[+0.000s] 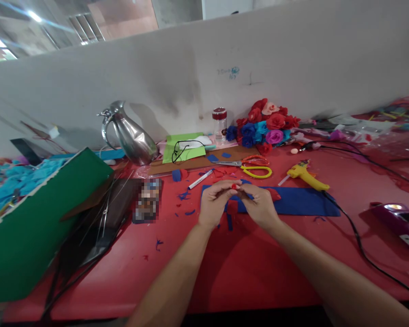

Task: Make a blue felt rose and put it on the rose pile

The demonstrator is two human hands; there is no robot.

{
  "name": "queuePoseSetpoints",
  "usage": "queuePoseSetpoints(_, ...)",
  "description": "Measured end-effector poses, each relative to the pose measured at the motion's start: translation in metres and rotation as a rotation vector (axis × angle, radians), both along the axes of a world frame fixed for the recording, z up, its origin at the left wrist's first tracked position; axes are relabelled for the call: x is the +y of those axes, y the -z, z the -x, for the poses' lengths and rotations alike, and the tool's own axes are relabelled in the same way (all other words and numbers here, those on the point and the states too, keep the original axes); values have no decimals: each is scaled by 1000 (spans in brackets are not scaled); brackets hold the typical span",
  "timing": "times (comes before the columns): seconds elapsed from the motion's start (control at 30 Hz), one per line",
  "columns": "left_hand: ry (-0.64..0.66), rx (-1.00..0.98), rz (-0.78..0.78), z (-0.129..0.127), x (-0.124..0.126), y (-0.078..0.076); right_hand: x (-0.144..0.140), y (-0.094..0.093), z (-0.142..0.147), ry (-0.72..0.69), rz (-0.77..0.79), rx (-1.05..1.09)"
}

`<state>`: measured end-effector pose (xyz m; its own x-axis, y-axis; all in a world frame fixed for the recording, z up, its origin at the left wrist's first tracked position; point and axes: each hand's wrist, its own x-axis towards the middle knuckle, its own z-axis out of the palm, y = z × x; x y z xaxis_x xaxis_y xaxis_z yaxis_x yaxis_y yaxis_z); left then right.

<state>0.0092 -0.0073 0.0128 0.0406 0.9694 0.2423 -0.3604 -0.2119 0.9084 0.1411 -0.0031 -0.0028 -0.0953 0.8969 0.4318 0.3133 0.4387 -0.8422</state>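
Observation:
My left hand and my right hand meet above the table, fingertips pinched together on a small red paper piece. Most of that piece is hidden by the fingers. Under my hands lies a long strip of blue paper, stretching off to the right. Red petal-shaped paper rests on the strip beside my right hand, and another red scrap shows between my wrists. Just beyond are scissors with yellow and orange handles and a white marker.
A yellow glue gun with a black cord lies right. Behind stand paper flowers, a glass jar and a steel jug. Eyeglasses lie on green paper. Left are a phone and a green board.

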Motion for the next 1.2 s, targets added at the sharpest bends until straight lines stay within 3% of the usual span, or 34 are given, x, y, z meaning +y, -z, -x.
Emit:
queuePoseSetpoints(0.5, 65, -262, 355, -4, 8, 8, 0, -2, 2, -80, 148, 37)
queuePoseSetpoints(0.73, -73, -313, 459, -1, 14, 12, -1, -5, 3, -90, 178, 39)
queuePoseSetpoints(1.07, 3, -229, 451, 1, 11, 10, -1, -2, 2, -90, 181, 17)
queuePoseSetpoints(1.2, -39, -229, 470, 1, 12, 12, -1, -1, 2, -84, 190, 40)
